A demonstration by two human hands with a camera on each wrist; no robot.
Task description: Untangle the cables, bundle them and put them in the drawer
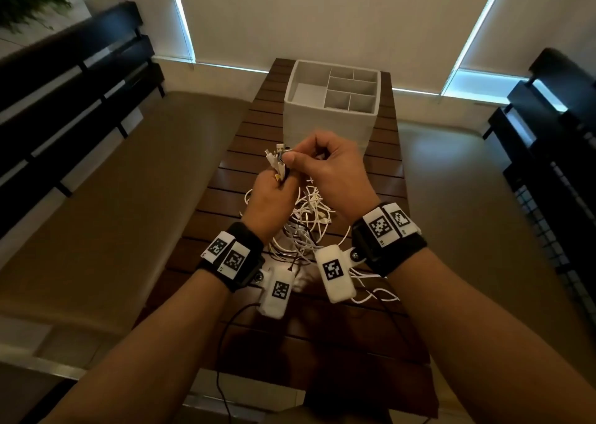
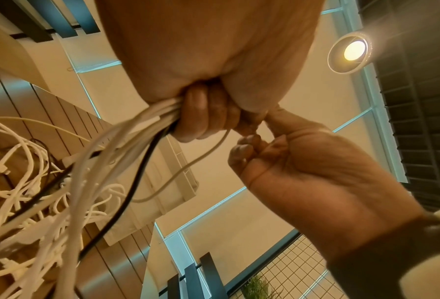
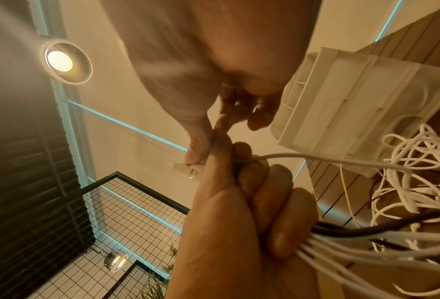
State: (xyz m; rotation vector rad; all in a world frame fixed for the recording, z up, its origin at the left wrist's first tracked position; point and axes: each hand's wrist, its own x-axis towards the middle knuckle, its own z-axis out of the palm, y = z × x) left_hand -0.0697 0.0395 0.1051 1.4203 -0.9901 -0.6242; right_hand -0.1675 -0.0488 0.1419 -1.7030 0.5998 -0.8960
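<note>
A tangle of white cables (image 1: 309, 223) with a black one lies on the brown slatted table (image 1: 225, 182). My left hand (image 1: 277, 182) grips a bunch of cable ends in its fist, held above the pile; the strands hang from the fist (image 2: 137, 137) to the heap. My right hand (image 1: 290, 158) pinches one white connector (image 3: 185, 166) at the top of that bunch between thumb and finger. The white drawer box (image 1: 332, 91), split into several empty compartments, stands just beyond my hands.
Dark slatted benches with tan cushions (image 1: 113, 182) flank the narrow table on both sides. A black wire-grid rack (image 1: 548, 230) stands at the right. A thin black lead (image 1: 225, 343) hangs from my left wrist unit over the table's near end.
</note>
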